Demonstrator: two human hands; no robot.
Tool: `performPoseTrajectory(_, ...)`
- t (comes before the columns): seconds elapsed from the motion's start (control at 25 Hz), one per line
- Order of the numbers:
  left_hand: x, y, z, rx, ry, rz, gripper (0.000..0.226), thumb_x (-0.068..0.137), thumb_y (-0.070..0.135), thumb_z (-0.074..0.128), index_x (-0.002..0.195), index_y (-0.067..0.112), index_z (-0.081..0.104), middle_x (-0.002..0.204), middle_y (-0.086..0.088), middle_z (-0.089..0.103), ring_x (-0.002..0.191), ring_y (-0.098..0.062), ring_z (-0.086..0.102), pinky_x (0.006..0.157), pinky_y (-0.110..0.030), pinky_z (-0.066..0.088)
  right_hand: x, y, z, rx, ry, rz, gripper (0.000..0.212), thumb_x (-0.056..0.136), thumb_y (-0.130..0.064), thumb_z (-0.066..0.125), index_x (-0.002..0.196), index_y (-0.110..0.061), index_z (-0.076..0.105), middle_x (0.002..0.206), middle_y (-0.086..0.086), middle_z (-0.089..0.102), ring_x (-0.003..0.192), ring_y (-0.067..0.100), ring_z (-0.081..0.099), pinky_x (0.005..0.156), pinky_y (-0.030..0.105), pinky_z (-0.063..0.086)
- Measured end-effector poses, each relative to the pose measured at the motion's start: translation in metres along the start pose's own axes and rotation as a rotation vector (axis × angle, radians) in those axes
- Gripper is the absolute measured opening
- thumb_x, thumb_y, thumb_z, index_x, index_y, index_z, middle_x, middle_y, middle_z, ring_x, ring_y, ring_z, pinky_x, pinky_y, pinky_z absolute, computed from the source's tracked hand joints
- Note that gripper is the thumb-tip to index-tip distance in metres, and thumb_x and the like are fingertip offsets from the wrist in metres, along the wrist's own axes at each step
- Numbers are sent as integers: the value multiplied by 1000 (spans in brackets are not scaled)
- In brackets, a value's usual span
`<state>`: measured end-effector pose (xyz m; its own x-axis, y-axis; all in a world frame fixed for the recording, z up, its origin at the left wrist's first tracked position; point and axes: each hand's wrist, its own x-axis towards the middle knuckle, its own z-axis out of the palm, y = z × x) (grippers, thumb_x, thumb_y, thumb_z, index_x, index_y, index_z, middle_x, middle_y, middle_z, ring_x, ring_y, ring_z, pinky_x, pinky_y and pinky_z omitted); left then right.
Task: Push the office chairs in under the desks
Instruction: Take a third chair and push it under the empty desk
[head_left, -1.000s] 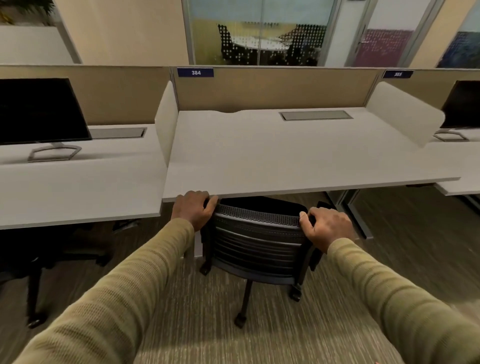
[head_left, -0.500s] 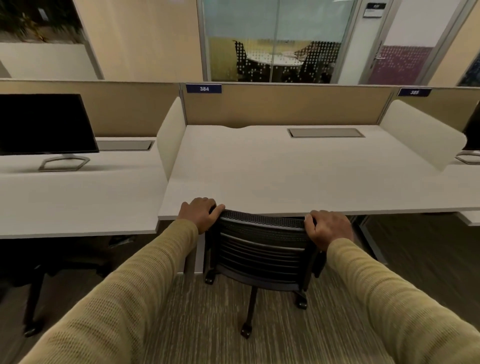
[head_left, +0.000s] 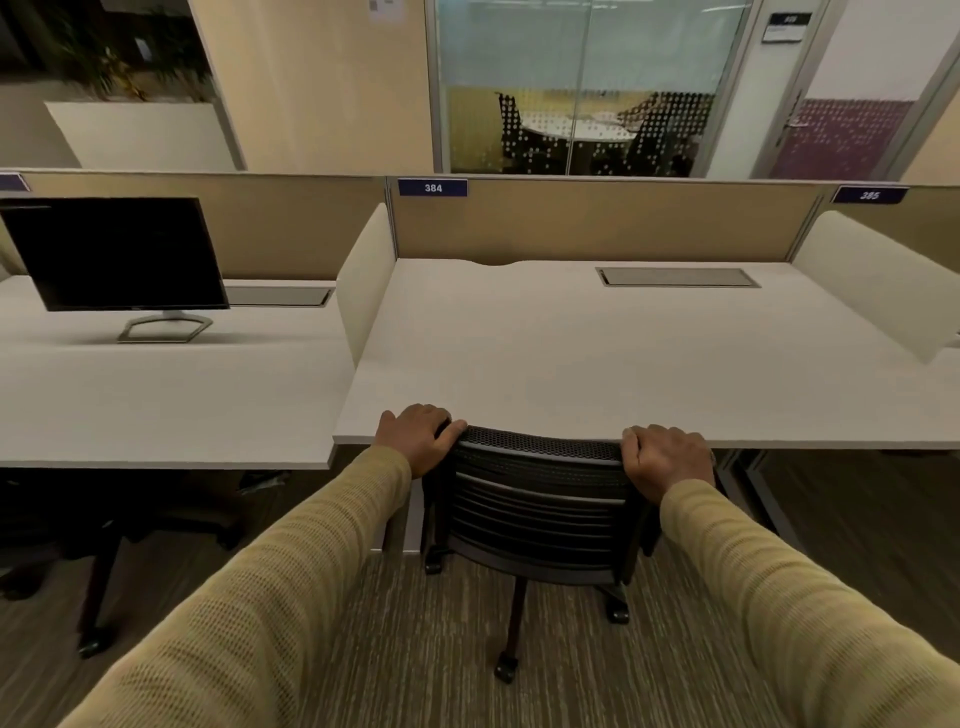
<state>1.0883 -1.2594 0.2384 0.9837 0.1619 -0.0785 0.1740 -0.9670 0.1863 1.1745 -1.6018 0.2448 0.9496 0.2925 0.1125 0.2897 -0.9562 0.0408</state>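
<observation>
A black office chair (head_left: 540, 509) with a mesh, slatted back stands right against the front edge of the white desk (head_left: 597, 353) marked 384. Its seat is hidden under the desktop; only the back, the stem and some castors show. My left hand (head_left: 418, 436) grips the top left corner of the chair back, fingers curled over it. My right hand (head_left: 667, 460) grips the top right corner the same way.
The neighbouring desk (head_left: 171, 395) on the left carries a dark monitor (head_left: 117, 254), and another black chair (head_left: 88, 551) sits partly beneath it. Low white dividers (head_left: 366, 280) and a tan partition (head_left: 597, 218) bound desk 384. Striped carpet (head_left: 415, 649) lies underfoot.
The chair has rolled forward under the desk, so its seat top is now hidden by the desktop. Both hands kept their grip and I have stepped closer.
</observation>
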Motion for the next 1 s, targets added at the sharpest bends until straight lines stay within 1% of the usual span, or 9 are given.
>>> performPoseTrajectory(0.12,-9,2,-2,-3,34,21,54,101,60,28,136,26,51,144,0,50,134,-21,42,105,-49,30,-3,-17,3,30,-27,-8,56,100,-55,18,92,-24,64,82,1,61,77,25,55,78,41,41)
performPoseTrajectory(0.2,-24,-3,-1,6,72,32,62,100,62,29,149,27,38,158,-1,37,144,-22,32,114,-51,23,-4,-37,4,79,-31,-58,58,99,-57,17,96,-23,64,84,1,60,79,25,55,77,40,40)
performPoseTrajectory(0.28,-47,-17,1,24,105,0,68,98,65,27,156,30,24,165,-3,23,150,-23,22,120,-52,14,-4,-67,4,126,15,-152,53,100,-56,21,109,-23,62,99,3,64,89,28,58,78,40,38)
performPoseTrajectory(0.32,-59,-27,2,39,110,-36,70,98,66,26,158,30,17,167,-3,17,152,-23,17,121,-52,9,-4,-84,3,143,46,-210,52,100,-56,25,120,-22,59,110,6,64,97,29,58,81,40,39)
performPoseTrajectory(0.4,-82,-50,-3,72,132,-122,73,98,67,22,159,30,11,169,-3,8,154,-23,9,123,-52,3,-7,-125,0,150,81,-341,59,99,-58,30,141,-20,46,129,10,56,113,31,53,93,42,40)
performPoseTrajectory(0.48,-105,-76,-16,95,166,-193,73,98,66,21,160,29,9,169,-4,5,155,-24,6,123,-53,0,-15,-176,-5,174,86,-450,67,97,-61,31,149,-20,36,142,13,46,128,34,44,106,46,34)
performPoseTrajectory(0.6,-142,-119,-38,112,194,-287,74,98,66,19,160,28,6,169,-5,2,155,-25,4,122,-53,-1,-36,-257,-13,242,37,-514,73,95,-66,25,155,-24,22,160,15,25,148,34,21,121,50,14)
performPoseTrajectory(0.72,-196,-170,-49,96,226,-406,74,98,66,21,160,27,7,169,-6,5,155,-25,5,123,-53,0,-66,-340,-18,270,16,-589,74,95,-67,21,156,-27,14,165,13,13,152,32,9,123,50,5)
performPoseTrajectory(1.0,-334,-287,-33,9,262,-670,77,98,66,24,160,24,10,169,-6,9,155,-24,6,125,-51,0,-151,-502,-38,297,-8,-789,75,94,-69,19,156,-27,13,165,11,10,152,31,5,122,50,2)
